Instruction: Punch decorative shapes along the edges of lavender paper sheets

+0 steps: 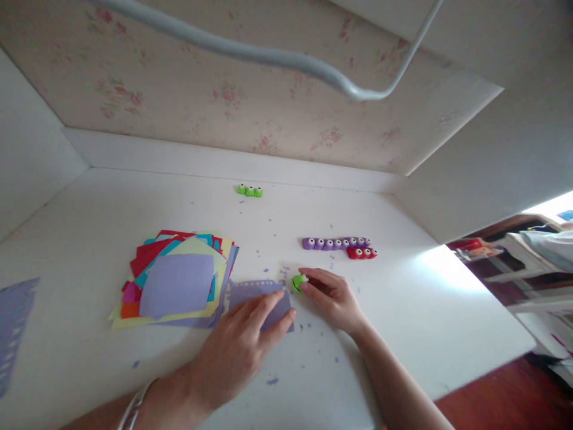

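We have the small green piece [296, 284] in our right hand [332, 300], its fingers closed on it between thumb and forefinger, just above the middle of the white surface [403, 334] in view; a dark slot shows along its side. Our left hand [239, 343] lies spread and loosely bent, its fingers apart and gripping nothing, resting over a purple sheet [277, 313] whose far edge carries a row of small notches. Just left of that sheet we see a fanned paper stack [179, 286] in red, blue, yellow and orange, with a purple piece on top. Beyond our right hand stand a purple row [336, 243] of eyed pieces and, just in front of its right end, a shorter red row [362, 253]. Farther back, near the wall, sits a green row [249, 191] of three. Purple scraps [273, 381] dot the surface, and another notched sheet [17, 325] lies at the left edge of our view.
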Action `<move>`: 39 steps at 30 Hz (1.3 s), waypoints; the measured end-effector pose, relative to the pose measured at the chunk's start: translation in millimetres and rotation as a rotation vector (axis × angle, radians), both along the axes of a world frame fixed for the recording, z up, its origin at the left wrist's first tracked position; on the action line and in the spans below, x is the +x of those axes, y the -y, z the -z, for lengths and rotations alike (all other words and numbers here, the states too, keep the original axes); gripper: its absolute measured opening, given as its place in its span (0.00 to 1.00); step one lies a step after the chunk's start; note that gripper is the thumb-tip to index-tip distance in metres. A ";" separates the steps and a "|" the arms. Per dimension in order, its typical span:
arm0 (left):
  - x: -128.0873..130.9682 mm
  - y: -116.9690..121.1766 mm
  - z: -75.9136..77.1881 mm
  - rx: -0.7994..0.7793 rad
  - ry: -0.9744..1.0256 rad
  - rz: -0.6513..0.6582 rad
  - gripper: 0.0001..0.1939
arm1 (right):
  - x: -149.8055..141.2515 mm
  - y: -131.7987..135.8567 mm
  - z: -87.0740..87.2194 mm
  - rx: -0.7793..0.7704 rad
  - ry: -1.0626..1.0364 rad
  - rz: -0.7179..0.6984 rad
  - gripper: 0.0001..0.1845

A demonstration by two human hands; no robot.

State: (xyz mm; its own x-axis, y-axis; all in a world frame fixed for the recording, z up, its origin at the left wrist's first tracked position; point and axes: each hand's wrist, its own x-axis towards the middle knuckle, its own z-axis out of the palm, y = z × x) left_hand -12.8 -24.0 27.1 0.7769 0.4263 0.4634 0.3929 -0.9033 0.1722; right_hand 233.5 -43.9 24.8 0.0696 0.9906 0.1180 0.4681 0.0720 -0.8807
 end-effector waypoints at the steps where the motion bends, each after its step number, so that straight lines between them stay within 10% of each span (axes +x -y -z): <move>1: 0.3 -0.7 1.5 0.000 -0.002 0.008 0.22 | 0.1 0.1 -0.2 0.003 0.004 -0.009 0.14; 39: 0.8 1.7 11.8 0.051 -0.137 -0.057 0.20 | -6.3 0.1 -2.4 0.112 0.242 -0.056 0.13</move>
State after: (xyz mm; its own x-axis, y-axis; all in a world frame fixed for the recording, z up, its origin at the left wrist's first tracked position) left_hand -12.0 -25.7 15.3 0.8095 0.4505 0.3765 0.4608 -0.8849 0.0681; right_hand 227.2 -44.0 27.2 -0.0289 0.9719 0.2338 0.6567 0.1948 -0.7285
